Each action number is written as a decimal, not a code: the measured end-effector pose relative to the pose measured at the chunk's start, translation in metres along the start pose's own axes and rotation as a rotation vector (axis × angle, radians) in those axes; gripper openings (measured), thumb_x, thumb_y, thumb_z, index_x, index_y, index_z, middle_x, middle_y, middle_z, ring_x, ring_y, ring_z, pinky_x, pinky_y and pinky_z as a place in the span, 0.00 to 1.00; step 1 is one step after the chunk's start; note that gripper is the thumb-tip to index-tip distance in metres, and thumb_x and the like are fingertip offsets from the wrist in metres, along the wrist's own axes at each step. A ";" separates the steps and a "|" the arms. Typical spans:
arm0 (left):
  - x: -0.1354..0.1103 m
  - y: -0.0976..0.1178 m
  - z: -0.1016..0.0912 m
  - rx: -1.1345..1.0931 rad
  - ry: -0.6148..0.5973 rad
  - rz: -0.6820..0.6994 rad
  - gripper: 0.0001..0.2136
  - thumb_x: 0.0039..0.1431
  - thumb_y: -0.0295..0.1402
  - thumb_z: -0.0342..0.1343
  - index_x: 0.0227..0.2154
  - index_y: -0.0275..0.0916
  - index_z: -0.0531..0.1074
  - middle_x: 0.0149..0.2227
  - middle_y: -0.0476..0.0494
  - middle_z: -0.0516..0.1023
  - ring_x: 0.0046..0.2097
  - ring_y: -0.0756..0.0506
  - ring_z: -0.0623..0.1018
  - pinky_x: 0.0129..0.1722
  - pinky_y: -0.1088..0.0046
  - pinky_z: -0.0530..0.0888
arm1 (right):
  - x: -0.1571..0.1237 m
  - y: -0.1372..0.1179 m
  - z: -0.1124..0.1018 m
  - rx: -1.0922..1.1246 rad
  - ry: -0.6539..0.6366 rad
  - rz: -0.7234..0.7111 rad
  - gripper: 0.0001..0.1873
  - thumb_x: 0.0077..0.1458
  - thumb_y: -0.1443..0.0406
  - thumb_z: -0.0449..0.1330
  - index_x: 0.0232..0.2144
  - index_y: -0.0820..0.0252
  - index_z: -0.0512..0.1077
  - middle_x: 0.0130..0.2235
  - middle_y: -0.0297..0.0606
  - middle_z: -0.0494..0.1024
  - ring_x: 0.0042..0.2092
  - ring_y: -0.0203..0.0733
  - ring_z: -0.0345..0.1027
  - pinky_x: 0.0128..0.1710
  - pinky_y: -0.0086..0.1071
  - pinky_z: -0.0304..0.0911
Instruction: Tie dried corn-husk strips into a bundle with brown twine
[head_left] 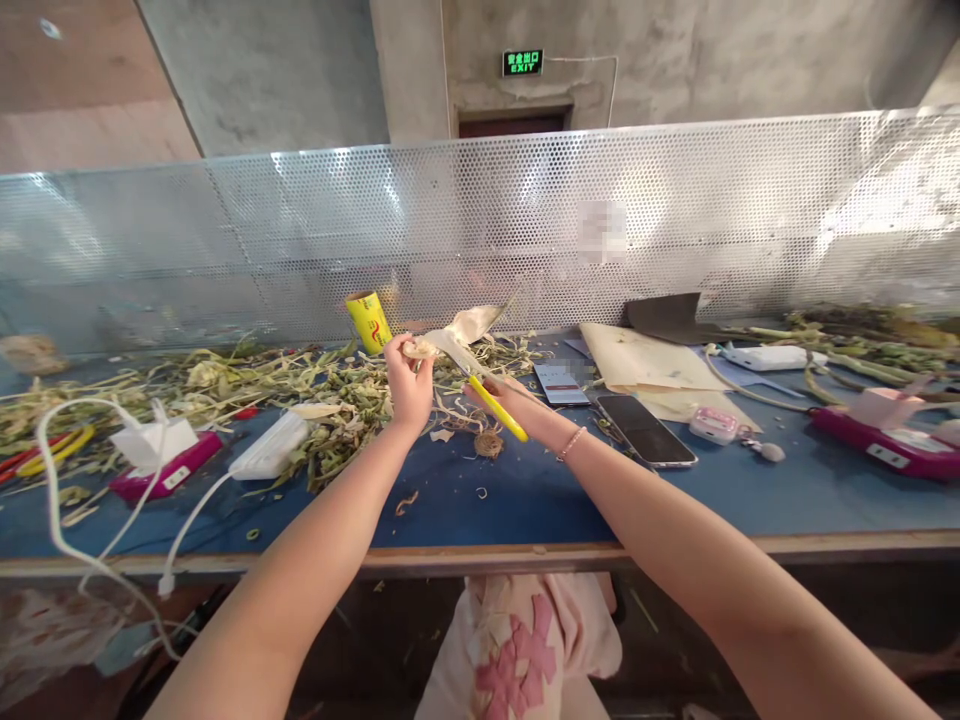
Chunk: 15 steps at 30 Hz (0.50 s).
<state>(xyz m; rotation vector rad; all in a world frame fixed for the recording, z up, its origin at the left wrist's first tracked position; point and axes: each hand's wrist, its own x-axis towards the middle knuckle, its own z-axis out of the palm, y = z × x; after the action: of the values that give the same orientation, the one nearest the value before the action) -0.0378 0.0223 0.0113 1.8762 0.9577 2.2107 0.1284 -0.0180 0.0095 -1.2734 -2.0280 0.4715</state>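
Observation:
My left hand (410,388) is closed, with its fingers and thumb pinching a pale, dry, papery piece of plant (474,324) that looks like a husk. My right hand (517,398), with a beaded bracelet at the wrist, is closed around a yellow-handled cutting tool (498,408). The tool's metal end meets the lower part of the pale piece; I cannot tell whether it is a knife or scissors. Beneath both hands lie dry plant scraps (337,405) and a round brown root-like clump (489,443).
A yellow tube (369,322) stands behind my left hand. A white adapter (271,445) and a magenta power strip (166,468) with cables lie left. Right are a phone (646,430), brown paper (649,360) and an earphone case (714,424). A perforated metal screen (510,230) borders the back.

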 end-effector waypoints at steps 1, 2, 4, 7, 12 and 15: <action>0.000 0.000 0.000 0.001 0.005 -0.005 0.16 0.50 0.35 0.56 0.39 0.41 0.56 0.39 0.45 0.66 0.40 0.50 0.73 0.42 0.73 0.72 | 0.000 -0.002 -0.002 -0.054 -0.003 0.002 0.18 0.54 0.54 0.49 0.24 0.62 0.67 0.22 0.34 0.68 0.24 0.33 0.57 0.25 0.27 0.51; 0.000 -0.001 0.000 0.000 0.013 -0.010 0.16 0.50 0.35 0.56 0.39 0.41 0.56 0.39 0.45 0.66 0.39 0.50 0.73 0.42 0.73 0.72 | 0.000 -0.004 -0.003 -0.089 -0.003 0.012 0.18 0.55 0.55 0.49 0.23 0.62 0.67 0.22 0.35 0.68 0.24 0.32 0.57 0.25 0.27 0.50; 0.001 -0.002 0.001 -0.010 0.027 -0.024 0.16 0.50 0.35 0.56 0.38 0.41 0.56 0.39 0.45 0.66 0.39 0.51 0.73 0.42 0.73 0.72 | 0.000 -0.007 -0.004 -0.153 0.013 0.023 0.19 0.56 0.55 0.48 0.22 0.62 0.67 0.22 0.36 0.68 0.24 0.32 0.57 0.25 0.27 0.49; 0.002 -0.006 0.002 -0.022 0.042 -0.044 0.15 0.50 0.33 0.56 0.38 0.41 0.56 0.39 0.45 0.67 0.39 0.51 0.74 0.41 0.73 0.72 | 0.001 -0.008 -0.005 -0.186 0.026 0.044 0.21 0.55 0.53 0.49 0.20 0.62 0.67 0.21 0.36 0.69 0.24 0.33 0.59 0.24 0.27 0.49; 0.012 -0.012 -0.007 0.107 0.161 -0.104 0.16 0.47 0.29 0.56 0.37 0.40 0.56 0.38 0.44 0.69 0.39 0.50 0.74 0.41 0.73 0.71 | 0.005 0.005 -0.007 -0.303 0.016 0.107 0.25 0.54 0.48 0.47 0.25 0.62 0.69 0.26 0.41 0.74 0.28 0.39 0.66 0.25 0.28 0.52; 0.022 -0.017 -0.018 0.218 0.286 -0.167 0.17 0.46 0.27 0.56 0.38 0.39 0.57 0.38 0.42 0.71 0.37 0.49 0.74 0.40 0.72 0.71 | 0.005 0.014 -0.012 -0.425 0.004 0.126 0.28 0.51 0.45 0.48 0.30 0.64 0.71 0.31 0.47 0.76 0.34 0.45 0.70 0.28 0.30 0.56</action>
<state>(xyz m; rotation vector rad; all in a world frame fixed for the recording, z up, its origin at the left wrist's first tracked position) -0.0654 0.0387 0.0204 1.5088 1.3973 2.3954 0.1446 -0.0074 0.0107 -1.6565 -2.1226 0.0904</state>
